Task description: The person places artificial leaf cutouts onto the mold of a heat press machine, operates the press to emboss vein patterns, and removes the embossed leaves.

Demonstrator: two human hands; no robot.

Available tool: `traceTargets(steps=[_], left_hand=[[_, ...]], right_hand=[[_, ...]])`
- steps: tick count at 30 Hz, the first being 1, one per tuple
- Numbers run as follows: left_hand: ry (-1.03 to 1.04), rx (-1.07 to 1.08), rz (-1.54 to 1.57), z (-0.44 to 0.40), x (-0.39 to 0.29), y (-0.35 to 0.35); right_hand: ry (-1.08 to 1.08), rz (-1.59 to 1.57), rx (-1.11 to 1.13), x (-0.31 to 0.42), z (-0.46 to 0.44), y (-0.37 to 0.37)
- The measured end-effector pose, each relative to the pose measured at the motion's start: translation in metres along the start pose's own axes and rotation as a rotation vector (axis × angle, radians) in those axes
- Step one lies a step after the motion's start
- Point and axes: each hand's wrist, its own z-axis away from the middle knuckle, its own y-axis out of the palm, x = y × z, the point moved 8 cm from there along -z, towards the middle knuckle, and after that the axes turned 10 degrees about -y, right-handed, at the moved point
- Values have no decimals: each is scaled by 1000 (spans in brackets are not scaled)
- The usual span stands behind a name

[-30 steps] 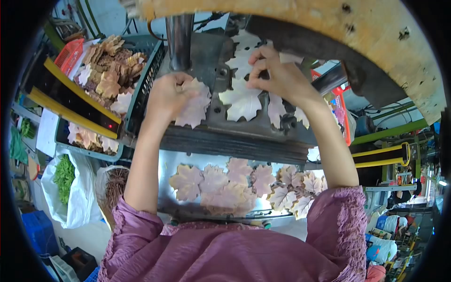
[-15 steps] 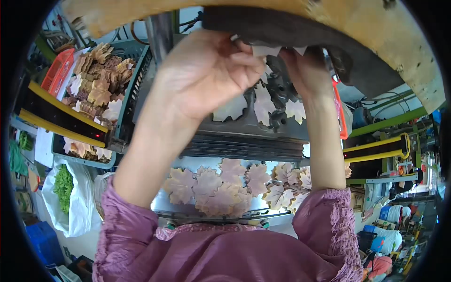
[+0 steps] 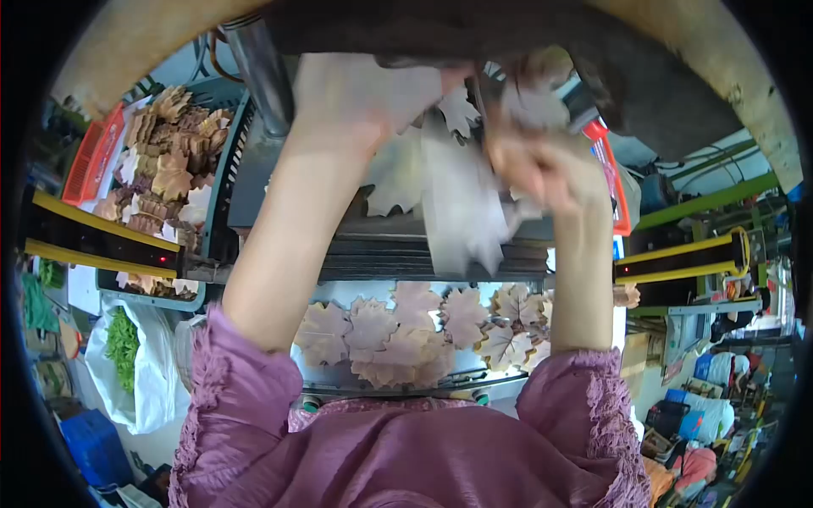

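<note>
My left hand (image 3: 373, 93) reaches in under the dark overhead part of a machine; it is smeared by motion and its fingertips are hidden. To its right, my right hand (image 3: 542, 165) is blurred too, with its fingers curled. A pale leaf-shaped sheet (image 3: 461, 203) hangs at the right fingertips, streaked by movement. Below both hands lies a dark plate (image 3: 271, 182) with pale leaf cutouts (image 3: 398, 182) on it. Nearer my body, several pinkish-brown maple-shaped artificial leaves (image 3: 398, 343) lie on a shiny surface, some overlapping.
A dark slab (image 3: 508, 34) overhangs my hands. Yellow-edged bars (image 3: 102, 233) stand at both sides. At left, a green crate (image 3: 241, 127) holds stacked leaves beside a red basket (image 3: 95, 157). A white sack (image 3: 140, 372) with greenery stands lower left. Other people sit at far right.
My right hand has come down and towards me, and a pale leaf sheet now hangs blurred between my hands. My left hand has moved slightly left. The view has shifted a little.
</note>
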Motion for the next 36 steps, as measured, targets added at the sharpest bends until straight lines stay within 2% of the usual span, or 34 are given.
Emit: traceTargets(steps=[1, 2, 4, 6, 7, 9, 11, 12, 14, 16, 19, 36], left_hand=[[-98, 46, -98, 36, 8, 24], [-204, 27, 58, 68, 20, 39], [-115, 291, -122, 146, 30, 15], [-165, -138, -832, 222, 34, -10], [-259, -283, -1097, 258, 34, -32], [-588, -632, -1466, 344, 30, -96], [-257, -940, -1173, 421, 32, -134], [-281, -966, -1165, 432, 43, -151], [-247, -1125, -1402, 448, 40, -173], [-368, -1102, -1164, 458, 42, -208], [-269, -1097, -1183, 454, 45, -201], [-311, -1081, -1308, 454, 44, -198]], right_hand=[[-69, -232, 64, -19, 24, 10], [3, -252, 332, -43, 41, 27], [276, -195, 274, -60, 105, 47], [420, -15, 237, -93, 138, 65], [437, -48, 234, -114, 159, 74], [-174, 840, -461, -114, 199, 38], [274, 1015, -710, -157, 311, 23], [301, 1008, -689, -179, 321, 25], [552, 1007, -605, -224, 356, 40], [555, 858, -645, -238, 364, 40], [498, 438, -756, -256, 357, 31], [568, 357, -667, -260, 356, 30]])
